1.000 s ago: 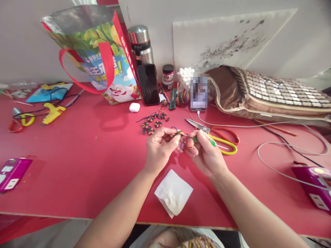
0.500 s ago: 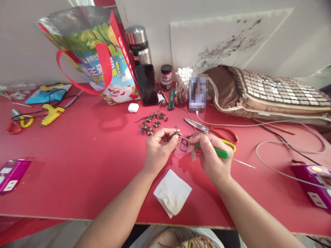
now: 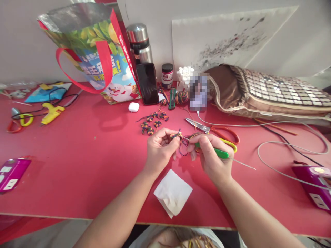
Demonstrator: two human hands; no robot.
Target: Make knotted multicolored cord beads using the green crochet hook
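Note:
Over the red table (image 3: 77,165), my left hand (image 3: 159,148) pinches a small multicoloured crochet piece (image 3: 174,135) between thumb and fingers. My right hand (image 3: 212,155) is closed round a green-handled crochet hook (image 3: 222,154); its metal end sticks out to the right. Loose multicoloured yarn (image 3: 184,144) hangs in a loop between the two hands. Several finished small crochet flowers (image 3: 152,122) lie just beyond my left hand.
Scissors with red and yellow handles (image 3: 219,134) lie behind my right hand. A white tissue (image 3: 172,193) sits near the front edge. At the back stand a printed shopping bag (image 3: 98,58), a steel flask (image 3: 139,41), a dark phone (image 3: 147,83) and a yarn ball (image 3: 182,96). White cables (image 3: 284,144) run right.
My right hand turned the green hook so that its metal end points right. Both hands have stayed in nearly the same place since half a second ago.

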